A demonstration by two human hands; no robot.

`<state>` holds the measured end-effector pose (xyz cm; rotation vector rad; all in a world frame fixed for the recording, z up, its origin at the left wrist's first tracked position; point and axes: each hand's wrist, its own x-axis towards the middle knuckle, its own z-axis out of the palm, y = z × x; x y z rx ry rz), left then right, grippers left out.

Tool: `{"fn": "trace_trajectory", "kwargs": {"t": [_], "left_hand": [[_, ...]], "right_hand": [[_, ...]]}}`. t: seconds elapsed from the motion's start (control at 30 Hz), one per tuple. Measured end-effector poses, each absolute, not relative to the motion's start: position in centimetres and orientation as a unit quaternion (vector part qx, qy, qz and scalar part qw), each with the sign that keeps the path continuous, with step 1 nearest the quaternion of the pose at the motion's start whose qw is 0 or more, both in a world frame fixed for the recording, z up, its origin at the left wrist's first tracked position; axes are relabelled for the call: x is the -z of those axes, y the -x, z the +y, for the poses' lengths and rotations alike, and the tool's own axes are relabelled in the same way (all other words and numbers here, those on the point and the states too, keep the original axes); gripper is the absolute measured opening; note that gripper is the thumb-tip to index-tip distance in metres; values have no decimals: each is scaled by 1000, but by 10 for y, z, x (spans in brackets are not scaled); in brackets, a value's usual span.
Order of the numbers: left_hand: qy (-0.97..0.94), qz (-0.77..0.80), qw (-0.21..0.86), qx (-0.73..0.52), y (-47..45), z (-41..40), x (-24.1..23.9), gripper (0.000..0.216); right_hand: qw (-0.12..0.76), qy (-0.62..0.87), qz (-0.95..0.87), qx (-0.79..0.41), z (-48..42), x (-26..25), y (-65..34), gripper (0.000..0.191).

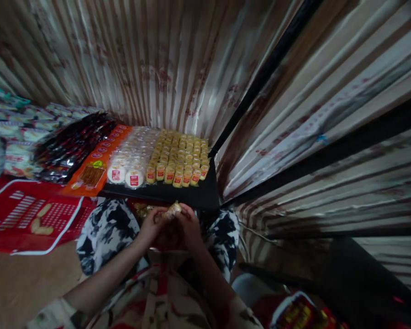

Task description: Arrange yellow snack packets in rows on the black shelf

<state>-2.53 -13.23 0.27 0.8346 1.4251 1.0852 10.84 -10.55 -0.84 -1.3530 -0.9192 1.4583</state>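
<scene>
Above my lap, my left hand (155, 222) and my right hand (189, 223) come together on a small snack in a clear wrapper (173, 209). The fingers of both hands are closed around its two sides. Below and between the hands lies a dark red area, too dim to make out. Beside my left hand, more shiny yellowish wrapped pieces (143, 210) show in part. In front of the hands, rows of yellow packaged snacks (178, 160) stand on a black table (200, 192). To their left are white round packaged snacks (125, 176).
An orange snack packet (92, 176), dark glossy packets (66, 153) and pale packets (18, 155) line the left. A red printed banner (61, 228) hangs at the front left. Black poles (260, 73) and pleated curtains (157, 59) close in the back and right.
</scene>
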Motion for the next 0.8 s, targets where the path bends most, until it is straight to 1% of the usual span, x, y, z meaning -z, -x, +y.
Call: {"fn": "trace_trajectory", "kwargs": {"t": [0.2, 0.33, 0.47, 0.53, 0.67, 0.73, 0.8], "left_hand": [[-355, 602, 559, -447, 12, -118, -7, 39], [-322, 592, 581, -456, 6, -112, -25, 37], [-262, 572, 638, -444, 4, -103, -38, 33], [-234, 553, 683, -417, 3, -96, -41, 29], [-188, 537, 748, -342, 2, -81, -45, 25], [-173, 548, 755, -315, 0, -76, -46, 27], [-178, 559, 753, -298, -3, -74, -48, 31]], "right_hand": [[498, 544, -360, -572, -93, 11, -120, 47], [483, 571, -394, -535, -91, 7, -128, 50], [483, 545, -494, -474, -92, -6, -139, 36], [470, 515, -519, -494, -92, -12, -146, 35], [419, 471, -494, -599, -92, -18, -157, 47], [424, 478, -470, -608, -91, -18, -159, 47], [449, 502, -434, -599, -88, -19, -160, 45]]}}
